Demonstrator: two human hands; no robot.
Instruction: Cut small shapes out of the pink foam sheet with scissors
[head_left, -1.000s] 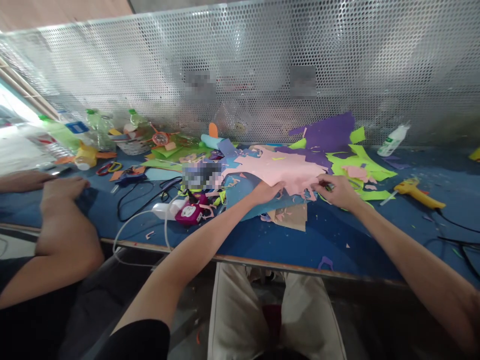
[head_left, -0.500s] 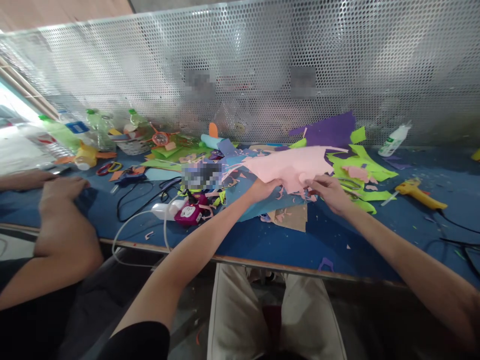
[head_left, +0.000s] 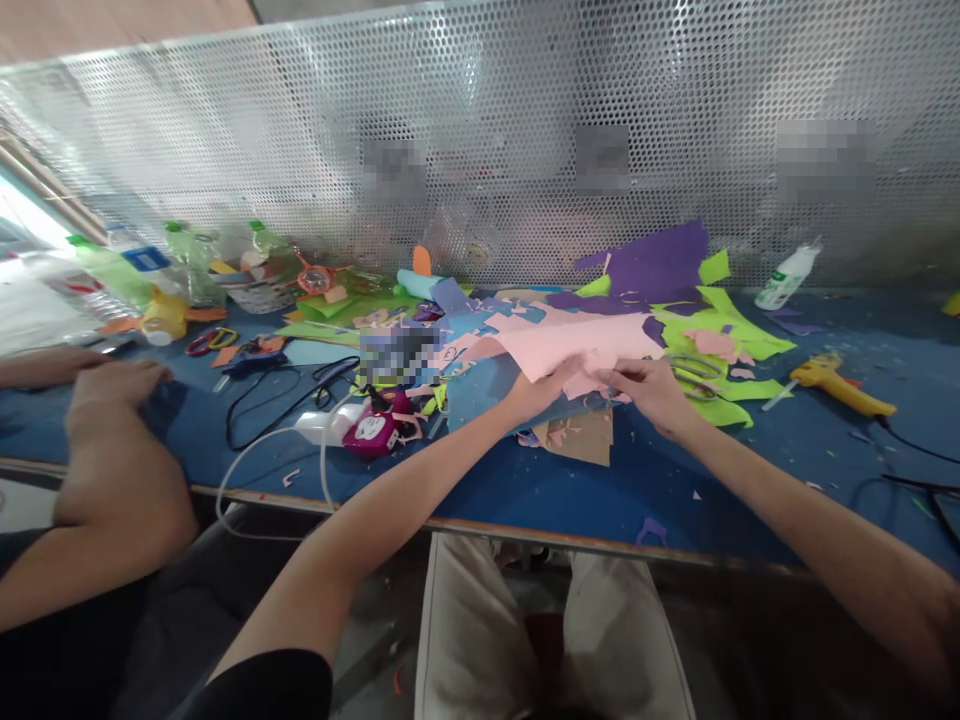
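A pink sheet (head_left: 570, 335), paper or thin foam, is raised above the scrap pile with its near edge curled. My left hand (head_left: 551, 385) grips that near edge from below, closed around it. Close beside it, my right hand (head_left: 649, 390) is closed in a pinch at a small pink piece (head_left: 596, 360) against the sheet. The fingertips partly hide this piece, so its outline is unclear. Scissors (head_left: 694, 375) lie just right of my right hand, on lime-green scraps (head_left: 739, 325). Under my hands are a blue sheet (head_left: 480, 395) and a brown piece of card (head_left: 581, 435).
A yellow glue gun (head_left: 844, 385) and white glue bottle (head_left: 787, 277) are on the right. Purple sheets (head_left: 660, 260) lie behind. Left are a magenta power adapter (head_left: 375, 428), cables, another glue gun (head_left: 255, 355) and plastic bottles (head_left: 195, 265). Another person's arm (head_left: 124, 450) rests at far left.
The pink sheet has tilted and dropped slightly at its left side. Both hands have drawn closer together, and the small pink piece has shifted left with my right fingers.
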